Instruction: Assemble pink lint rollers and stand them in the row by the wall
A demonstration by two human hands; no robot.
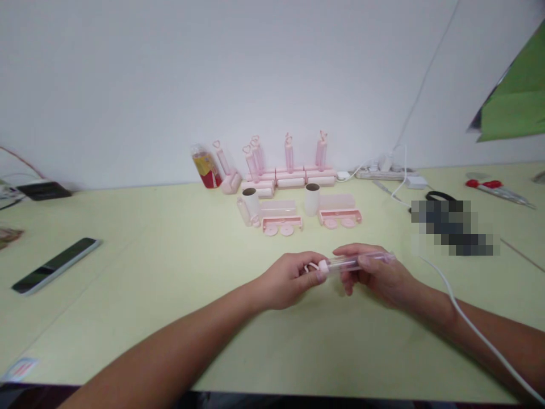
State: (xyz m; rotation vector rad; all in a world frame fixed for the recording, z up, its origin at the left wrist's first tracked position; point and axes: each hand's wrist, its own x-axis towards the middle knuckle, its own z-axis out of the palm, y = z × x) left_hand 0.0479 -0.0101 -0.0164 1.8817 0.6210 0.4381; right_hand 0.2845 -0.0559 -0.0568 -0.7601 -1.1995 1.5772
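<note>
A clear tube with a pink cap and a loop (349, 263) lies sideways between my two hands, above the front part of the table. My left hand (292, 279) pinches its capped end, with the pale loop showing between the fingers. Wrapped round the clear end is my right hand (378, 272), its thumb along the tube and some fingers under it. Beyond the hands lie a pink tray (281, 221) with flat pink discs (279, 230) in front, a similar pink tray (339, 215), and two white cardboard rolls (312, 201) (251, 200).
Several pink boxes (290, 182) with upright tubes stand along the wall. A yellow-red packet (207, 167) is beside them. A phone (57, 264) lies left. A white cable (464, 318) crosses my right arm. Red-handled scissors (498, 190) and a power strip (385, 170) lie right.
</note>
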